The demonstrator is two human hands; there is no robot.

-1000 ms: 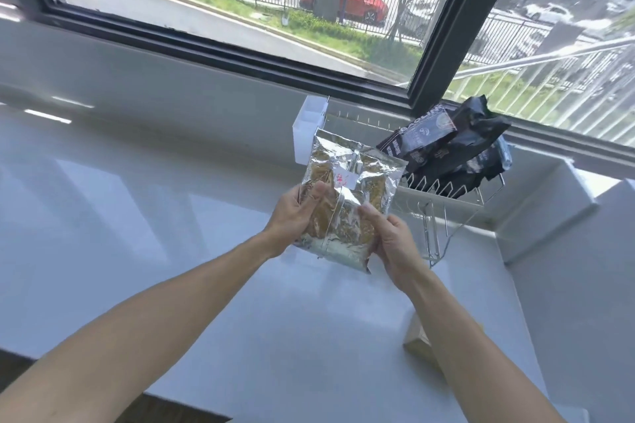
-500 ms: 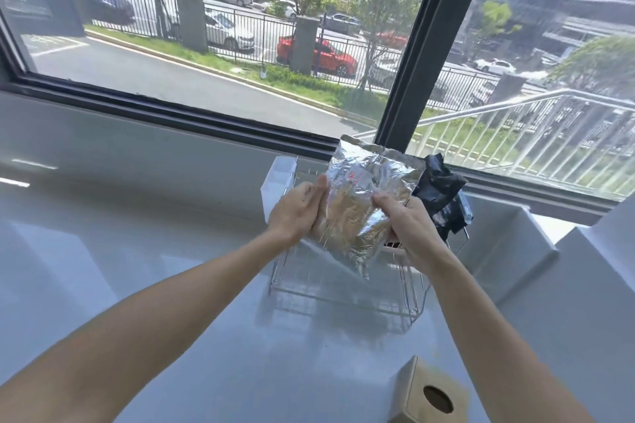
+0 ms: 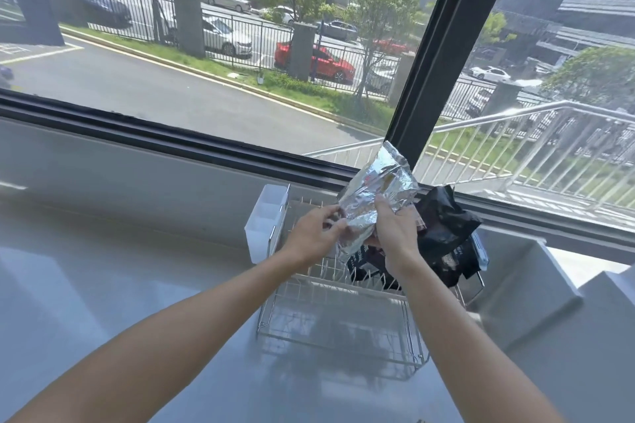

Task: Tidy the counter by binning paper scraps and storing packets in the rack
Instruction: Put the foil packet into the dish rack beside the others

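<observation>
A crinkled silver foil packet (image 3: 379, 184) stands tilted over the wire rack (image 3: 330, 316), its lower end among the rack's prongs. My left hand (image 3: 314, 233) pinches its lower left edge. My right hand (image 3: 395, 235) grips its lower right side. Several black packets (image 3: 443, 237) lean in the rack's right half, just right of the silver one and partly hidden behind my right hand.
A white plastic holder (image 3: 266, 220) hangs on the rack's left end. The rack stands on a glossy grey counter (image 3: 137, 268) under a large window (image 3: 240, 79). A raised grey ledge (image 3: 529, 285) runs to the right of the rack.
Both hands carried the silver packet forward and down from above the counter into the rack beside the black packets. The view rose, and the cardboard box at the bottom has left the frame.
</observation>
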